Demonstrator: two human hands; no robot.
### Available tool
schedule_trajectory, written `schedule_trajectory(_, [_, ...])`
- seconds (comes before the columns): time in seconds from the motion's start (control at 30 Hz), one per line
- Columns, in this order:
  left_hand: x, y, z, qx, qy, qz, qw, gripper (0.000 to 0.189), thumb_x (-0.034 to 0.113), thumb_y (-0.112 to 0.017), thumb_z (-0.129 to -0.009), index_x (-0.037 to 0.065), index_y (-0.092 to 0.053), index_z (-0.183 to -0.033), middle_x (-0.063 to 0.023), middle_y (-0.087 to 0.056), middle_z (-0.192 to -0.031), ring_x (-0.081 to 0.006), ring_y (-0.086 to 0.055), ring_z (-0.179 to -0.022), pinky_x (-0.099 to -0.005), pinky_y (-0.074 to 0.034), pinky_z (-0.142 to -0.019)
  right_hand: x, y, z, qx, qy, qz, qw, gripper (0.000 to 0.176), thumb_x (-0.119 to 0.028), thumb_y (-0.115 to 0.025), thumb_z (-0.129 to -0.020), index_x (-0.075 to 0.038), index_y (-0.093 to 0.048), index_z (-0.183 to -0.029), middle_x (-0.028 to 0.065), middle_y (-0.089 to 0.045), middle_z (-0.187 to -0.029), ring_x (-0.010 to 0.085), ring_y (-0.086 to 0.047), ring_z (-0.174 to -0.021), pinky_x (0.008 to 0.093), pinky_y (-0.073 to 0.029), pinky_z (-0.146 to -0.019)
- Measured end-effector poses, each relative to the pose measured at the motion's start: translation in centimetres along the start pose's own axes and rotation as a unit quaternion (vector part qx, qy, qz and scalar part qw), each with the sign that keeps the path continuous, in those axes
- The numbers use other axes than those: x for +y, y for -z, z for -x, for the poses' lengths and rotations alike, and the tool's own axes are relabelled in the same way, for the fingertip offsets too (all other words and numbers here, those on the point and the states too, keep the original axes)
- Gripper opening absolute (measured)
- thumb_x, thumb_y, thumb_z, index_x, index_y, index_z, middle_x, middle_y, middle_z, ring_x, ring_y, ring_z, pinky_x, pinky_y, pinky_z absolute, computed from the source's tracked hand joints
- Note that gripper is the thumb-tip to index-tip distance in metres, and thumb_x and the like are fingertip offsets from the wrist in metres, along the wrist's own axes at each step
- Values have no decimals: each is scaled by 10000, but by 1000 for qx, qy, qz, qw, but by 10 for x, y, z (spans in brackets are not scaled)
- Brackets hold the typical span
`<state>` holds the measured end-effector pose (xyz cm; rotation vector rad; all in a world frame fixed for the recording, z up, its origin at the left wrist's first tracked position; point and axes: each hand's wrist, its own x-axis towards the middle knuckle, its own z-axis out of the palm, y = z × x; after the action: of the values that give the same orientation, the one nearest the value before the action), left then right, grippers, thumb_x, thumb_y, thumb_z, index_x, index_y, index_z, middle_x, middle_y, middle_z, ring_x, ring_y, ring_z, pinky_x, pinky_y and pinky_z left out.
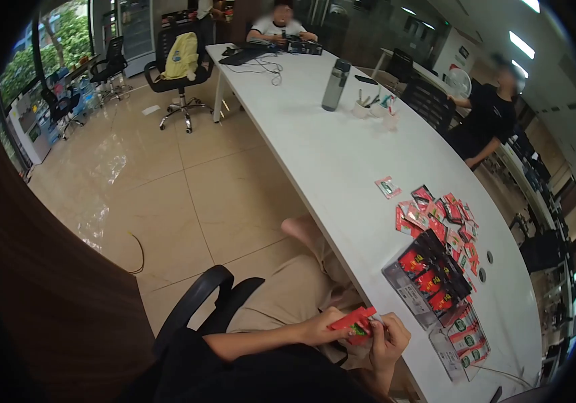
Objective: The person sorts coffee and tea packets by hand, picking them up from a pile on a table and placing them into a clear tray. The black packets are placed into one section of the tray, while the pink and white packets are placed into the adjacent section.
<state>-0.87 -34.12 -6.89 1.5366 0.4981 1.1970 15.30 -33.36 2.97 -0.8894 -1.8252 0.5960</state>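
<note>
The fingers of the left hand (330,326) and the right hand (390,340) are closed on a red packet (357,326), held beside the near edge of the table (315,158). Between the hands and the sachet pile (435,218), 1 dark-topped box (413,303) of packets is placed; 1 clear box (446,354) is set beside it. A bottle (335,86) is stood farther off.

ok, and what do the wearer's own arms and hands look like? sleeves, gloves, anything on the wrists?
Left hand and right hand are both bare, no gloves. The left forearm is bare below a short black sleeve; the right sleeve's edge is hard to make out. No watch or cable shows; small rings can't be ruled out.
</note>
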Motion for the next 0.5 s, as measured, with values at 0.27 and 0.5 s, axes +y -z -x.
schedule_trajectory(0.27, [22,12,-4,40,-33,-45,998,395,315,-475,-991,-29,-616,-860,-172,-630,-717,-320,-619,-653,-380,-471,-636,5,-14,1,-9,-23,78,997,124,-22,-576,-871,78,-648,-864,131,-597,-738,187,-557,-672,298,-415,-594])
schedule_trajectory(0.5, [18,63,-32,-7,-25,-22,999,432,312,-463,-993,-47,-592,-791,-159,-652,-707,-327,-627,-656,-370,-477,-621,34,-59,-33,102,94,161,977,145,-49,-567,-909,31,-682,-947,198,-666,-840,323,-637,-739,373,-532,-664])
